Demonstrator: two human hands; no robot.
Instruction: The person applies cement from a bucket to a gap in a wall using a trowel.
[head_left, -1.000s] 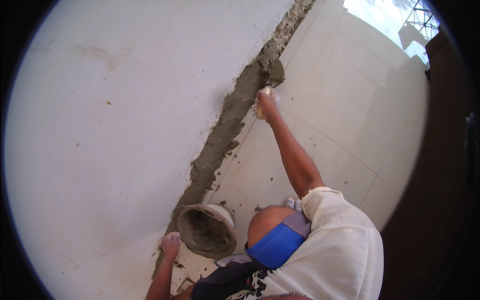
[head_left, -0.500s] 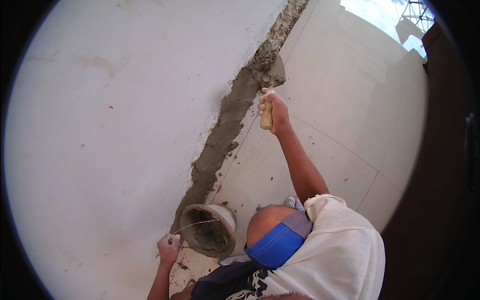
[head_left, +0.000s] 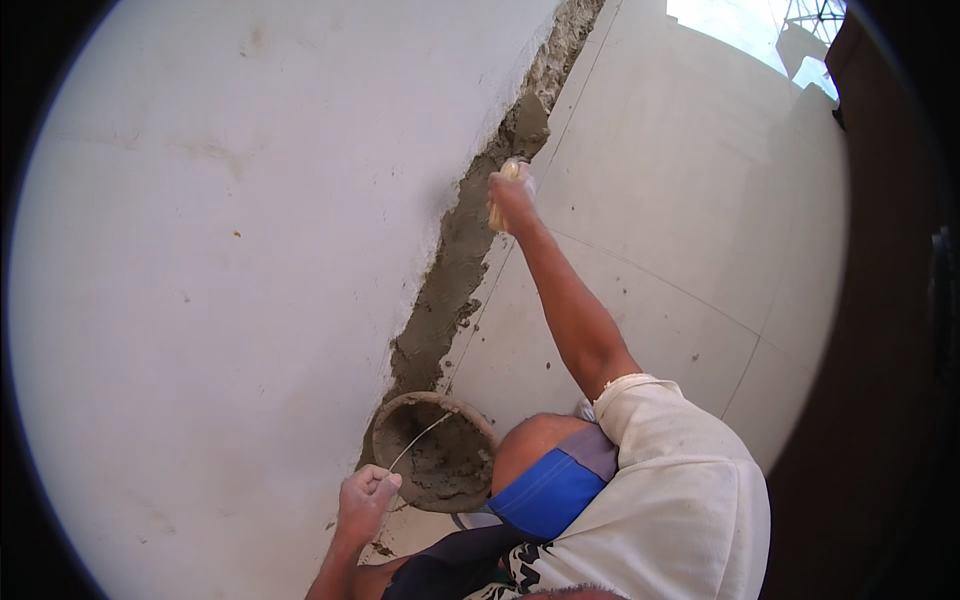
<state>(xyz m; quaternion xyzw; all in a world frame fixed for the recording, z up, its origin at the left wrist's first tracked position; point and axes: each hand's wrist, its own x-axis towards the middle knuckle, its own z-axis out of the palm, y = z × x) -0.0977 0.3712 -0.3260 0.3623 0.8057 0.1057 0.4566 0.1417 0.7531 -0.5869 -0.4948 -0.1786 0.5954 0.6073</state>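
My left hand (head_left: 367,505) is closed around the thin wire handle (head_left: 418,437) of a round, mortar-smeared bucket (head_left: 480,421). Wet grey mortar (head_left: 445,480) coats the inside of the bucket, which leans with its mouth up against the wall base. Farther away, my right hand (head_left: 514,197) grips the wooden handle of a trowel (head_left: 532,126). The trowel's blade lies against the strip of mortar (head_left: 445,285) along the wall's foot. Fresh mortar is smooth on the near stretch; beyond the blade the strip (head_left: 570,45) looks rough and broken.
A pale wall (head_left: 250,280) fills the left side. Light floor tiles (head_left: 690,220) with thin joints and scattered mortar crumbs spread to the right. A dark brown surface (head_left: 850,330) borders the far right. My knee in blue and grey cloth (head_left: 555,490) is close beside the bucket.
My right hand has swung left with the trowel, bringing its blade over the strip. The bucket and my left hand have shifted right, and the bucket's mouth has turned more upward.
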